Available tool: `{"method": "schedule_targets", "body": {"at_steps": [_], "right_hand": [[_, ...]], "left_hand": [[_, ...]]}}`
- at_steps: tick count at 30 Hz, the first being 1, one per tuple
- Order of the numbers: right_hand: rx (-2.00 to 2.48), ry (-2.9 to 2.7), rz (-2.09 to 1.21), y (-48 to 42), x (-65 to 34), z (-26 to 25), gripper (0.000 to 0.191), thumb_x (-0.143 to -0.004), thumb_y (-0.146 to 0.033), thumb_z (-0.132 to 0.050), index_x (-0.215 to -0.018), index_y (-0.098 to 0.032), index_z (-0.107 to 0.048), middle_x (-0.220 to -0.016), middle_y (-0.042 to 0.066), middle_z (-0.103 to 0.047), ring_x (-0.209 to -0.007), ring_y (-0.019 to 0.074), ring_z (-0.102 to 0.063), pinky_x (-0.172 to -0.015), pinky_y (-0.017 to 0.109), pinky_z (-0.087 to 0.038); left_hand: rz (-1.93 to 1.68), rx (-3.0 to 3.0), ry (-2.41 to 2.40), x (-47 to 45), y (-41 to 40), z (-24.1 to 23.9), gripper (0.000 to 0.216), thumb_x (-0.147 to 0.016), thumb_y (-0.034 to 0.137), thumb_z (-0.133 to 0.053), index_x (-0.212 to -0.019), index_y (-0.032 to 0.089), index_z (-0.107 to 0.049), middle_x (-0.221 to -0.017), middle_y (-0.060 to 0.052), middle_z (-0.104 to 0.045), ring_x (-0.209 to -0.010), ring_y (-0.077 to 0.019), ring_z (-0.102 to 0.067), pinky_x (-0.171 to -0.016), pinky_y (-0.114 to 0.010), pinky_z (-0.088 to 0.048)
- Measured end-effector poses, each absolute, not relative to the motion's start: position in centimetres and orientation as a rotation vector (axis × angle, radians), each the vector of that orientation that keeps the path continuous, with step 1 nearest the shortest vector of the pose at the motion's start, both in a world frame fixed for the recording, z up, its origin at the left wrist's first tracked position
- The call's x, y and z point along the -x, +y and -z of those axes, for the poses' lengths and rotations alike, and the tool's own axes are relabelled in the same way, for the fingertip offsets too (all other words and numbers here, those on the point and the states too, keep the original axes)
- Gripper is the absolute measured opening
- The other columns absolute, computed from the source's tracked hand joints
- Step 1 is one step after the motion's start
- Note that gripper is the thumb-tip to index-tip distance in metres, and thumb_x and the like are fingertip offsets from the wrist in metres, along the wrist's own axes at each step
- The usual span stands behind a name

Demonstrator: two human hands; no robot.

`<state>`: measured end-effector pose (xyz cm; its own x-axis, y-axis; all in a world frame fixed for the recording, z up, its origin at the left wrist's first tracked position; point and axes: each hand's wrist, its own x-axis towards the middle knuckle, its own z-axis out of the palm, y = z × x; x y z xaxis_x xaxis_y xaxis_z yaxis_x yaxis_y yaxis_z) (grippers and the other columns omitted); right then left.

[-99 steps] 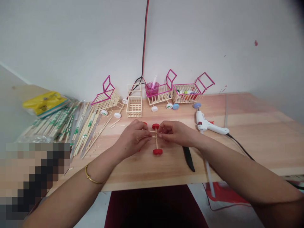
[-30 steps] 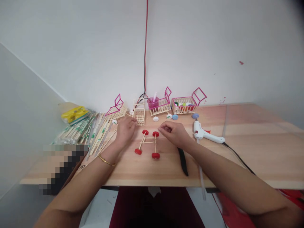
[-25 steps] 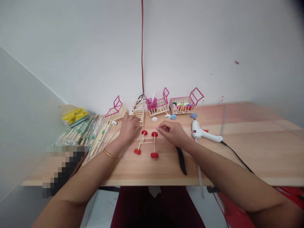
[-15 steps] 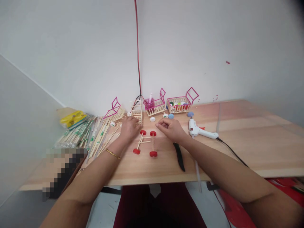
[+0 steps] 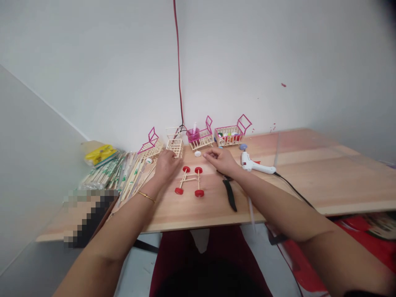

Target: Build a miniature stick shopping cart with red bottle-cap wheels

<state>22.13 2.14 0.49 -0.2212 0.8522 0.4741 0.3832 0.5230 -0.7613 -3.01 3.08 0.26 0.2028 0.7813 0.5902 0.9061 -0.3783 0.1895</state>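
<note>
A wheeled frame of thin wooden sticks with red caps for wheels (image 5: 199,193) lies on the table between my forearms. My left hand (image 5: 168,166) is curled to the left of it, its fingertips in front of a plain stick basket (image 5: 175,145). Whether they touch the basket is hard to see. My right hand (image 5: 220,160) hovers to the right, with thumb and fingers drawn together close to a white cap (image 5: 197,154). Anything inside either hand is hidden.
Pink-trimmed stick carts (image 5: 230,136) stand along the wall, one filled with coloured caps. A white glue gun (image 5: 258,166) with a black cord lies right of a black-handled tool (image 5: 229,194). Loose sticks (image 5: 131,177) and a yellow packet (image 5: 99,155) occupy the left.
The view has shifted slightly. My right hand has moved a little toward the wall and now covers a white cap that showed beside it. My left hand stays by the plain basket.
</note>
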Motion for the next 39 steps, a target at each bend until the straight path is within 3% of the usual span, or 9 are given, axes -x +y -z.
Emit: {"method": "schedule_targets", "body": {"at_steps": [13, 19, 27, 30, 33, 34, 36, 37, 39], "right_hand": [[0.928, -2.119, -0.53, 1.7, -20.7, -2.9, 0.029, -0.082, -0.04, -0.065, -0.098, -0.015, -0.067, -0.082, 0.005, -0.067, -0.072, 0.015, -0.057, -0.066, 0.025, -0.041], [0.813, -2.248, -0.319, 0.6, -19.9, -4.3, 0.024, -0.091, -0.028, -0.052, -0.071, -0.018, -0.059, -0.069, 0.002, -0.06, -0.067, 0.0146, -0.052, -0.064, 0.026, -0.035], [0.982, -1.945, -0.279, 1.0, -22.4, -4.8, 0.033, -0.091, -0.032, -0.046, -0.061, -0.02, -0.043, -0.06, -0.001, -0.046, -0.061, 0.0144, -0.044, -0.061, 0.029, -0.03], [1.022, -1.886, -0.329, 1.8, -23.3, -4.9, 0.036, -0.092, -0.036, -0.043, -0.061, -0.019, -0.046, -0.06, -0.001, -0.048, -0.061, 0.0141, -0.046, -0.061, 0.029, -0.034], [0.954, -1.967, -0.439, 1.8, -24.0, -5.2, 0.021, -0.085, -0.038, -0.057, -0.085, -0.018, -0.063, -0.086, 0.003, -0.065, -0.076, 0.0155, -0.058, -0.07, 0.028, -0.044], [0.904, -2.03, -0.511, 1.7, -24.1, -5.3, 0.029, -0.079, -0.038, -0.066, -0.101, -0.019, -0.064, -0.102, 0.005, -0.066, -0.087, 0.0169, -0.061, -0.075, 0.028, -0.047], [0.791, -2.156, -0.683, 1.2, -24.2, -5.6, 0.069, -0.067, -0.038, -0.078, -0.13, -0.024, -0.052, -0.127, 0.008, -0.059, -0.108, 0.021, -0.059, -0.086, 0.032, -0.049], [0.738, -2.2, -0.756, 0.9, -24.1, -5.7, 0.083, -0.064, -0.038, -0.082, -0.137, -0.025, -0.045, -0.134, 0.01, -0.055, -0.116, 0.0232, -0.055, -0.091, 0.034, -0.049], [0.65, -2.248, -0.816, 0.4, -23.8, -5.9, 0.093, -0.061, -0.037, -0.084, -0.142, -0.026, -0.04, -0.136, 0.01, -0.053, -0.123, 0.0261, -0.051, -0.098, 0.038, -0.047]], "left_hand": [[1.127, 2.377, -1.166, 1.8, -1.7, -1.5, 0.014, -0.085, 0.033, -0.063, -0.082, 0.02, -0.058, -0.091, -0.007, -0.064, -0.097, -0.0239, -0.058, -0.087, -0.042, -0.048], [1.127, 2.44, -1.04, 0.9, -3.2, -2.1, 0.01, -0.086, 0.029, -0.063, -0.084, 0.02, -0.058, -0.092, -0.008, -0.064, -0.099, -0.0236, -0.058, -0.09, -0.043, -0.048], [1.155, 2.422, -1.03, 2.8, -4.4, -2.1, 0.01, -0.085, 0.028, -0.063, -0.084, 0.02, -0.058, -0.093, -0.008, -0.064, -0.098, -0.0224, -0.059, -0.092, -0.043, -0.048], [1.154, 2.429, -1.012, 3.4, -4.8, -2.6, 0.009, -0.084, 0.027, -0.063, -0.085, 0.02, -0.058, -0.096, -0.009, -0.064, -0.102, -0.0226, -0.059, -0.094, -0.043, -0.048], [1.148, 2.5, -0.875, 3.4, -5.4, -3.6, 0.009, -0.083, 0.025, -0.064, -0.086, 0.02, -0.058, -0.099, -0.009, -0.064, -0.104, -0.0225, -0.059, -0.095, -0.044, -0.049], [1.128, 2.534, -0.818, 3.3, -5.6, -4.0, 0.009, -0.082, 0.023, -0.064, -0.087, 0.02, -0.058, -0.1, -0.009, -0.064, -0.105, -0.0226, -0.059, -0.096, -0.044, -0.049], [1.068, 2.588, -0.728, 3.1, -6.2, -4.7, 0.009, -0.081, 0.019, -0.065, -0.087, 0.02, -0.057, -0.101, -0.009, -0.063, -0.11, -0.0239, -0.057, -0.097, -0.046, -0.048], [1.032, 2.614, -0.69, 2.9, -6.5, -5.0, 0.011, -0.081, 0.018, -0.065, -0.088, 0.02, -0.057, -0.103, -0.01, -0.062, -0.114, -0.0248, -0.056, -0.098, -0.047, -0.048], [0.986, 2.654, -0.615, 2.7, -7.1, -5.6, 0.014, -0.079, 0.016, -0.066, -0.091, 0.019, -0.058, -0.107, -0.012, -0.061, -0.119, -0.027, -0.053, -0.1, -0.049, -0.047]]}}
